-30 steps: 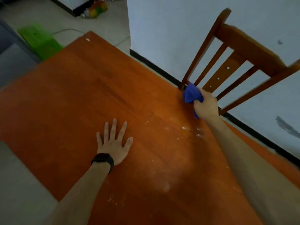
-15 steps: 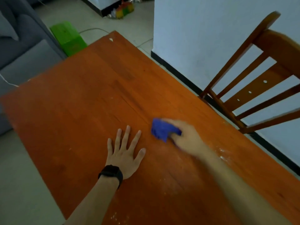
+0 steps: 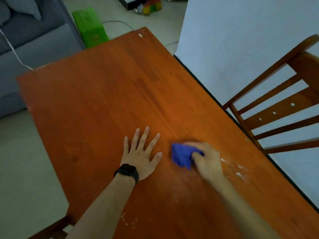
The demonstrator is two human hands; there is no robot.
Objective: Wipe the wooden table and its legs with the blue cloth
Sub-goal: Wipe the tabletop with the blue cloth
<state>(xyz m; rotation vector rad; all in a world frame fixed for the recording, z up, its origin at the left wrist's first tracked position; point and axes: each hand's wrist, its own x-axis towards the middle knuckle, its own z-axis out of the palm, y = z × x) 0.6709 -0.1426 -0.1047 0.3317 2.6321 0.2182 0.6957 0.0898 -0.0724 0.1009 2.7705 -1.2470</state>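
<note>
The orange-brown wooden table (image 3: 96, 100) fills the middle of the head view. My right hand (image 3: 206, 160) grips the bunched blue cloth (image 3: 182, 156) and holds it down on the tabletop near the centre. Just left of the cloth, my left hand (image 3: 142, 153) rests flat on the wood with fingers spread, a black band on its wrist. White dust specks (image 3: 236, 167) lie to the right of my right hand, and more near the front edge. The table legs are hidden.
A wooden chair (image 3: 279, 107) stands at the table's right side against a pale wall (image 3: 241, 40). A grey sofa (image 3: 25, 42) with a white cable sits at the back left, a green box (image 3: 89, 30) beside it. Coloured toys (image 3: 152, 6) lie on the far floor.
My right hand has swept the blue cloth from the chair's edge at the right to the middle of the table, beside my left hand. My left hand stays flat in place.
</note>
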